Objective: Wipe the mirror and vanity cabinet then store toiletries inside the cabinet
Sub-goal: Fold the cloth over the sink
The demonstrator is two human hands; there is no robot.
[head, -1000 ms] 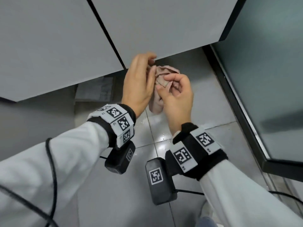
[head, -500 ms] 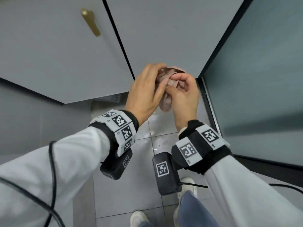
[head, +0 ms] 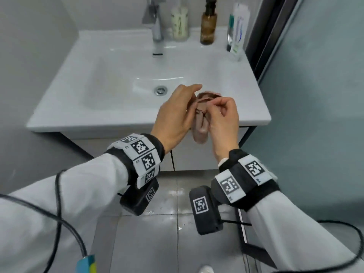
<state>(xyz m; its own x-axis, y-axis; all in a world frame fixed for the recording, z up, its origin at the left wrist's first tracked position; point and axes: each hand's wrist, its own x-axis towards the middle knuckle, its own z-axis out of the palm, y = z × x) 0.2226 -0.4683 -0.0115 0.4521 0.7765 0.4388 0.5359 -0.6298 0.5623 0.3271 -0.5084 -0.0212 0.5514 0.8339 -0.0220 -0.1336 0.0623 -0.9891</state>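
Observation:
A crumpled pinkish-brown cloth (head: 201,129) hangs between my two hands, above the front edge of the white sink top (head: 110,121). My right hand (head: 222,123) pinches the cloth's upper fold with curled fingers. My left hand (head: 175,117) lies against the cloth's left side with fingers extended; its grip is hidden. Below the sink top the grey vanity cabinet (head: 189,160) shows its closed doors. Along the back rim stand a pale bottle (head: 179,23), an amber bottle (head: 208,23) and a toothpaste tube (head: 237,30). The mirror is out of view.
A chrome faucet (head: 156,26) rises at the back of the basin, and the drain (head: 161,90) sits mid-basin. A frosted glass partition with a black frame (head: 315,95) stands at the right. Wet grey floor tiles (head: 157,233) lie below. Cables trail from both wrist devices.
The view swung up from the cabinet doors and floor to the sink top. Both hands stayed together on the cloth and rose in front of the basin's front edge.

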